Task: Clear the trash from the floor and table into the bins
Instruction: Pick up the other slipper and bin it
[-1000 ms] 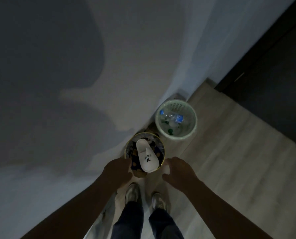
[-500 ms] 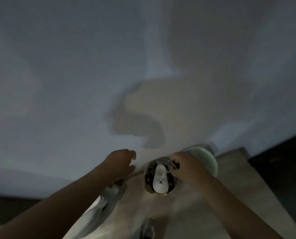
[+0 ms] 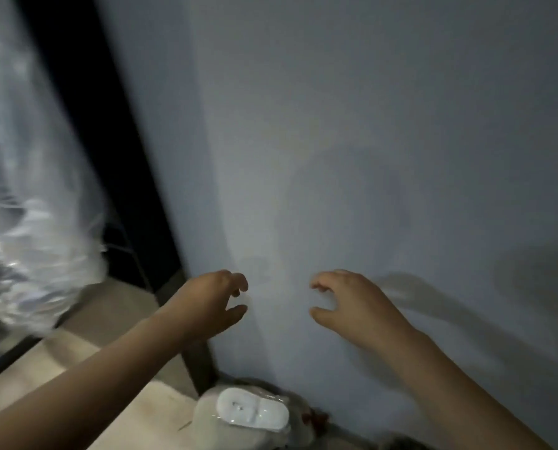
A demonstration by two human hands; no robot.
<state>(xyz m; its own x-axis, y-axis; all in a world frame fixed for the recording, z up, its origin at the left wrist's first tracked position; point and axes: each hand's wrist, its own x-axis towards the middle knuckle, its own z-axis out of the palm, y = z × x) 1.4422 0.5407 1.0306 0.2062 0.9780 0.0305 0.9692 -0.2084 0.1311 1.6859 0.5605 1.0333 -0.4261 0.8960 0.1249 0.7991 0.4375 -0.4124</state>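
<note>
Left hand (image 3: 211, 303) and right hand (image 3: 352, 303) raised before wall (image 3: 384, 125). Each grip wide, fingers loosely curled, nothing held. Bin (image 3: 211, 427) on floor (image 3: 108, 310) at wall foot, below hands, well apart. White slipper (image 3: 252, 413) on top of bin. Clear bag (image 3: 27, 228) far left.

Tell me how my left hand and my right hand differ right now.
The left hand sits by the left edge of the wall, its forearm crossing the floor; the right hand and its forearm lie wholly against the wall. The right hand throws a plain dark shadow on the wall beside it; the left hand shows only a faint one. Shared: both are held level, fingers half curled, holding nothing.
</note>
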